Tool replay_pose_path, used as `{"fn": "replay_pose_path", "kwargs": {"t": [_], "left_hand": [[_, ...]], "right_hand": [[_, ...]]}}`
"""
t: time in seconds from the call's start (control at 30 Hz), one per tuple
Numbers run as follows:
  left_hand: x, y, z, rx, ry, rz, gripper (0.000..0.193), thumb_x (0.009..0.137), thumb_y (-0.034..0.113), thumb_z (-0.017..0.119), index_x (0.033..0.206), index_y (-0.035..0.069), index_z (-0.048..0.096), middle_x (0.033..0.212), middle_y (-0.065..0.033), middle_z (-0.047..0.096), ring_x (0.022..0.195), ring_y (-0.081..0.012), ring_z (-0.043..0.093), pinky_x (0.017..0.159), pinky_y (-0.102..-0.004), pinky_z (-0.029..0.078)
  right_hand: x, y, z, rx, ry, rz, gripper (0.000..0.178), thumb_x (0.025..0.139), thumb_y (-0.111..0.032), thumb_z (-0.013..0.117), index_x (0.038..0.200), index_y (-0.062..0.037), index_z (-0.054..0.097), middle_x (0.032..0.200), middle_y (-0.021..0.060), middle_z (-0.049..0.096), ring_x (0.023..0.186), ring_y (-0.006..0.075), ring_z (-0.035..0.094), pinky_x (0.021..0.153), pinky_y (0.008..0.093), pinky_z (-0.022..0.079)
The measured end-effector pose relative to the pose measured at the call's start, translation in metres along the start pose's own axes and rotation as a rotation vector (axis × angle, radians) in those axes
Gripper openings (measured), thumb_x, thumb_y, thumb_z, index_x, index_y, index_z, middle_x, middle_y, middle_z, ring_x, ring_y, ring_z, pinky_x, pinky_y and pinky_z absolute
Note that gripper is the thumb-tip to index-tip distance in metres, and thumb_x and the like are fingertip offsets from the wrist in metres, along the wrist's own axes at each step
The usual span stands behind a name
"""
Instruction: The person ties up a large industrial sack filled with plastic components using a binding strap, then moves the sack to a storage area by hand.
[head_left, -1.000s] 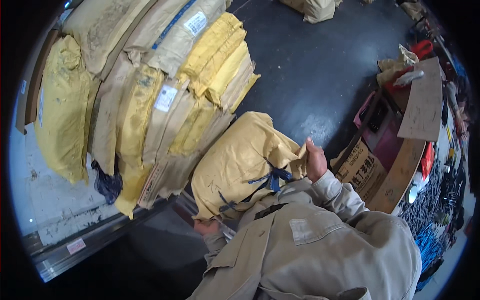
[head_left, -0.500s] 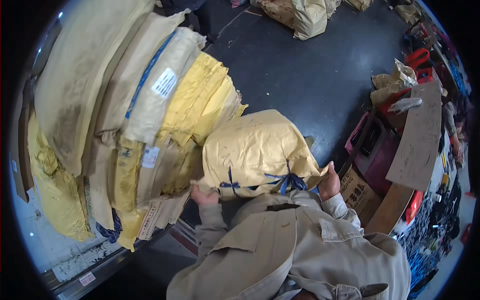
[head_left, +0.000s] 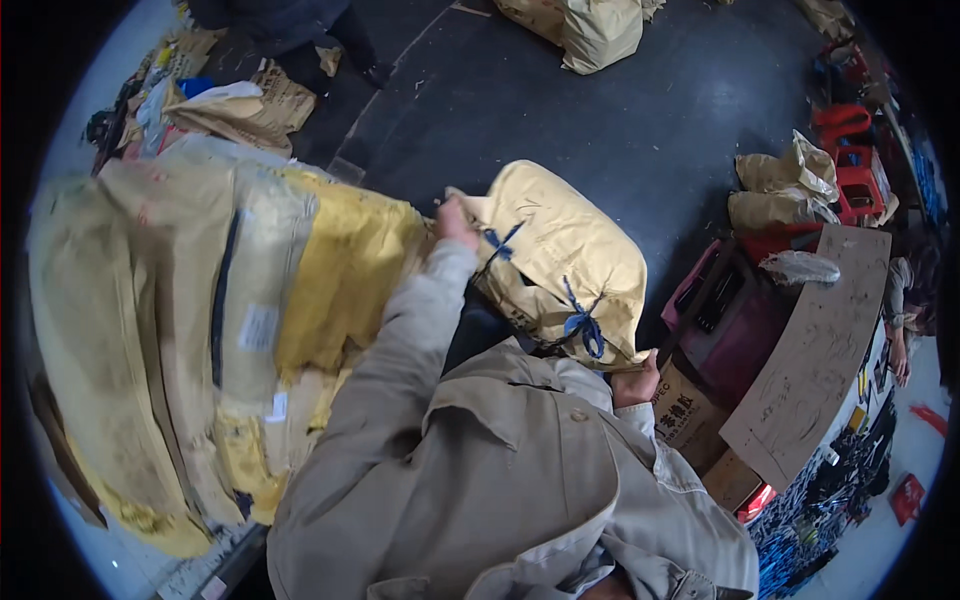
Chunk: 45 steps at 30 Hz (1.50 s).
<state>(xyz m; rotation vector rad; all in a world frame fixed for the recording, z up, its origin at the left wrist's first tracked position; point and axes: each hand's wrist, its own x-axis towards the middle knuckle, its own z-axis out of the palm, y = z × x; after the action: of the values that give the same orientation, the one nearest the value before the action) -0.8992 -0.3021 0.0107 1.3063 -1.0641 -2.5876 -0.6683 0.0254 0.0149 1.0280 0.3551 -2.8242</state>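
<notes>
A tan paper sack [head_left: 575,245] hangs in front of my body, its mouth toward me and tied at two spots with dark blue strips [head_left: 583,325]. My left hand [head_left: 457,222] is closed on the sack's far left corner, arm stretched forward. My right hand [head_left: 636,382] grips its near right corner, close to my waist. Between my hands the sack lies slanted. What it contains is hidden. Left of it, next to my left sleeve, stands a large stack of tan, white and yellow sacks [head_left: 340,275].
At right a wooden board [head_left: 800,350] tops a bench, with a pink and black crate [head_left: 715,300] and a printed cardboard box [head_left: 685,405] beside it. Red stools [head_left: 855,185] and paper bags stand farther back. Another person's legs [head_left: 345,40] show at the far left; another's hand [head_left: 898,358] at right.
The sack has turned, its left corner raised forward and away from me by my left hand. My right hand keeps its corner. The view has swung, showing more floor behind the stack.
</notes>
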Motion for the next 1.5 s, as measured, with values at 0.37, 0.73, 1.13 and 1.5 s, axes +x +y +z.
{"fn": "replay_pose_path", "kwargs": {"t": [0.37,0.73,1.13,1.5], "left_hand": [[0.124,-0.005,0.104,0.131,0.068,-0.015,0.021,0.081,0.02,0.05,0.078,0.001,0.057,0.076,-0.0047,0.056,0.066,-0.0151,0.053,0.059,-0.0318,0.043],[0.182,0.005,0.128,0.563,-0.169,0.258,0.024,0.083,0.026,0.052,0.086,0.002,0.057,0.082,-0.0066,0.058,0.07,-0.0154,0.055,0.062,-0.0307,0.044],[-0.004,-0.04,0.069,1.172,-0.184,1.072,0.031,0.08,0.02,0.058,0.102,0.0,0.052,0.102,-0.0153,0.054,0.094,-0.0285,0.052,0.084,-0.0361,0.04],[-0.065,-0.086,0.106,1.316,-0.275,0.982,0.071,0.068,0.037,0.065,0.126,0.006,0.039,0.131,-0.0128,0.037,0.123,-0.0272,0.032,0.102,-0.0437,0.019]], "right_hand": [[0.07,0.056,0.124,-0.233,0.582,-0.35,0.043,0.091,-0.035,0.035,0.115,-0.0005,0.045,0.115,0.012,0.053,0.106,0.025,0.05,0.094,0.0401,0.036],[0.122,0.001,0.17,-1.125,0.153,-0.19,0.036,0.092,-0.029,0.041,0.098,0.0022,0.057,0.094,0.0045,0.059,0.086,0.0115,0.052,0.077,0.0265,0.04],[0.16,-0.067,0.175,-1.032,0.064,-0.161,0.032,0.091,-0.025,0.047,0.09,0.0041,0.061,0.083,0.0009,0.059,0.075,0.0063,0.047,0.068,0.0212,0.038],[0.186,0.02,0.25,-1.472,-0.25,-0.286,0.03,0.09,-0.025,0.048,0.093,0.0018,0.061,0.08,0.0026,0.06,0.073,0.0069,0.048,0.065,0.0234,0.04]]}}
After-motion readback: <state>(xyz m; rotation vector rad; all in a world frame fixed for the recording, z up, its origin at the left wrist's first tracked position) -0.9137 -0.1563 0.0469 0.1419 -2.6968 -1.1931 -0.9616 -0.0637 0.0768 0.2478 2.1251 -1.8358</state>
